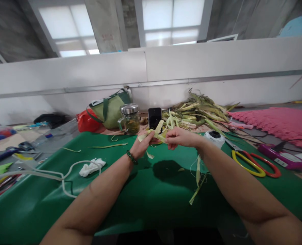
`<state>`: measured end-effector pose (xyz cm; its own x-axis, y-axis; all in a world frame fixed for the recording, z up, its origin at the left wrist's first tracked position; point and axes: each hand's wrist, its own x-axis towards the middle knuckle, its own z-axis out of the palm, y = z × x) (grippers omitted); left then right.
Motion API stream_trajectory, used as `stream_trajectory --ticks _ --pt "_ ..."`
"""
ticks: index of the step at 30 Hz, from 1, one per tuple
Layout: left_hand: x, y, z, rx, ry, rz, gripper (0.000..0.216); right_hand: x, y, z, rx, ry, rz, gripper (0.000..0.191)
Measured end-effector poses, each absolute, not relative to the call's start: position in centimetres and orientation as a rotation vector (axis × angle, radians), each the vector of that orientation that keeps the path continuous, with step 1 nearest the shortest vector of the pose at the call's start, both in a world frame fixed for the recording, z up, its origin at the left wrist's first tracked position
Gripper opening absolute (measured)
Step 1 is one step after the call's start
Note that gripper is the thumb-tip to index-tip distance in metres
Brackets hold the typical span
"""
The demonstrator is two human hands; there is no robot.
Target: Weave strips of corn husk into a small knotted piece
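Observation:
Both my hands are raised above a green mat (145, 190) and meet over its far half. My left hand (142, 145), with a dark bead bracelet at the wrist, is closed on pale yellow-green leaf strips (158, 133). My right hand (180, 137) pinches the same bundle of strips from the right. Several strip ends stick up between the two hands. One loose strip (197, 180) hangs below my right wrist down to the mat.
A pile of green husk leaves (198, 112) lies at the back. Near it stand a glass jar with a metal lid (129, 119), a black phone (155, 117) and a green bag (110, 108). Yellow and red scissors (253, 163) lie right; white cloth (91, 167) and cord left.

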<state>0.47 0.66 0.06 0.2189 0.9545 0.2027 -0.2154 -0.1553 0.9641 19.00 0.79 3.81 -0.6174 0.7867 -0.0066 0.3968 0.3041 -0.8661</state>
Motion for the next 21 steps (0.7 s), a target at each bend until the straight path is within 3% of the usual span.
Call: stream_trajectory --ticks 8,17,21 --pt "0.2 0.4 0.7 1.371 0.839 1.310 0.042 16.5 -0.9 2.6 -1.051 -1.931 0.736 0.010" --pt "0.4 0.0 0.6 1.549 0.951 1.401 0.031 15.8 -1.1 2.2 -0.717 -1.952 0.895 0.018" --pt "0.5 0.1 0.3 1.462 0.802 1.328 0.038 16.2 -0.4 2.1 -0.741 -2.006 0.483 0.016"
